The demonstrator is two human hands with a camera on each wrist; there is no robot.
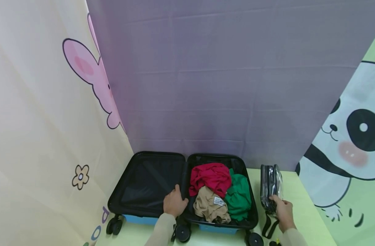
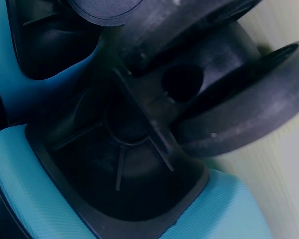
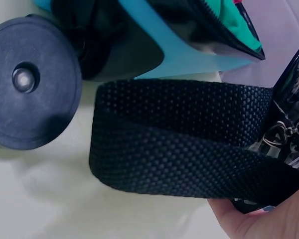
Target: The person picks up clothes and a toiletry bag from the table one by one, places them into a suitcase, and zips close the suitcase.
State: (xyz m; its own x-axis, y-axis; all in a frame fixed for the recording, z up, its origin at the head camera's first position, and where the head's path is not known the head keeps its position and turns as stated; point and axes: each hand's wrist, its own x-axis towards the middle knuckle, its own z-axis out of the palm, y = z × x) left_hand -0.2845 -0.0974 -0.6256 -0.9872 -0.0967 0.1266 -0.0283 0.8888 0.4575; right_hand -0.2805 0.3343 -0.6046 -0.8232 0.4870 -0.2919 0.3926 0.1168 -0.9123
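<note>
A suitcase lies spread open in the head view. Its left shell [image 1: 150,184] is black inside; its right shell [image 1: 253,213] contains a red garment [image 1: 210,177], a beige garment [image 1: 208,205] with a white label, and a green garment [image 1: 239,196]. My left hand [image 1: 175,202] rests at the left shell's inner edge, near the hinge, its fingers partly hidden. To the suitcase's right, my right hand [image 1: 283,211] grips the lower end of a clear toiletry bag [image 1: 271,186] with black edging. A black woven strap [image 3: 184,144] loops from the bag.
Black caster wheels stick out at the suitcase's front, one [image 1: 183,233] below the hinge and another [image 1: 255,238] near the bag's strap. A pale table [image 1: 307,212] extends to the right. A grey-purple curtain [image 1: 205,85] hangs behind, with printed cloth on both sides.
</note>
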